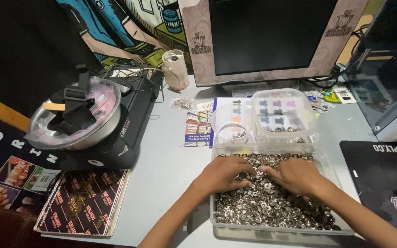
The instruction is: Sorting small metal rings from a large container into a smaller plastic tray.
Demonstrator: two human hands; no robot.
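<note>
Left hand – palm down, fingers curled and pushed into the heap of small silver metal rings; fingertips are buried, so how far they spread or whether they pinch anything can't be told. Right hand – same posture, palm down, fingers bent into the heap; tips hidden, grip state can't be told. The two hands sit close together, fingertips nearly meeting approx. at the centre of the far half of the heap.

The rings fill a clear rectangular plastic tray on the grey desk, directly under and around both hands; most of the loose rings lie on the near side of the fingers, w/ a thinner band beyond them.

Beyond the tray: a clear round tub w/ a few rings in the bottom, and just beside it a clear square tub also holding some. A monitor stands behind these. To the left – a black machine carrying a clear-lidded metal bowl; a drink can near the monitor base
</note>
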